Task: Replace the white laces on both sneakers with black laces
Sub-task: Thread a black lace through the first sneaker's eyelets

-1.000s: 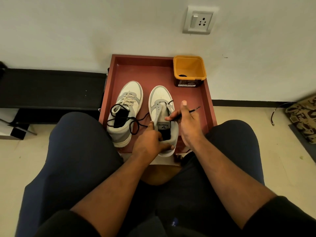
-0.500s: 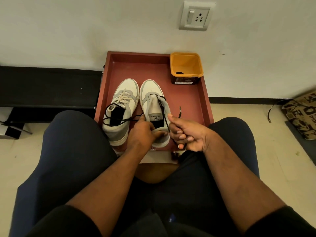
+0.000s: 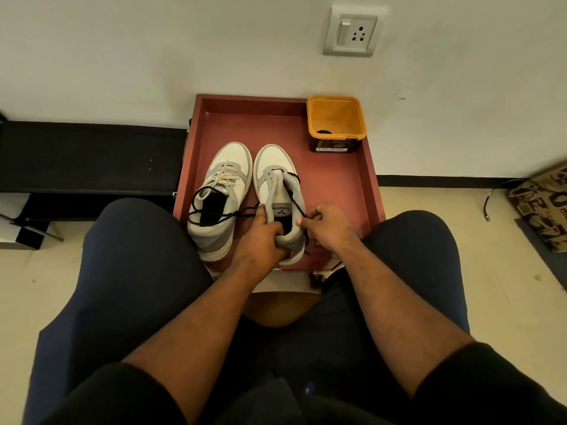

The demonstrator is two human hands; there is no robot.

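Two white and grey sneakers stand side by side on a red tray (image 3: pixel 337 185). The left sneaker (image 3: pixel 221 191) still carries its white lace (image 3: pixel 225 178), and a loose black lace (image 3: pixel 211 210) lies across its opening. The right sneaker (image 3: pixel 277 185) has a black lace (image 3: pixel 293 191) running from its lowest eyelets down its right side. My left hand (image 3: pixel 260 237) grips this sneaker's collar, fingers inside the opening. My right hand (image 3: pixel 326 225) pinches the black lace beside the collar.
An orange tub (image 3: pixel 336 124) with a dark label stands in the tray's far right corner, against the wall. A black bench (image 3: pixel 92 154) runs along the left. A patterned box (image 3: pixel 543 204) and a cable lie on the floor at right. My knees flank the tray.
My right hand has drawn the black lace back from out over the tray to the sneaker's collar and now pinches it close to the shoe. My left hand keeps its hold.
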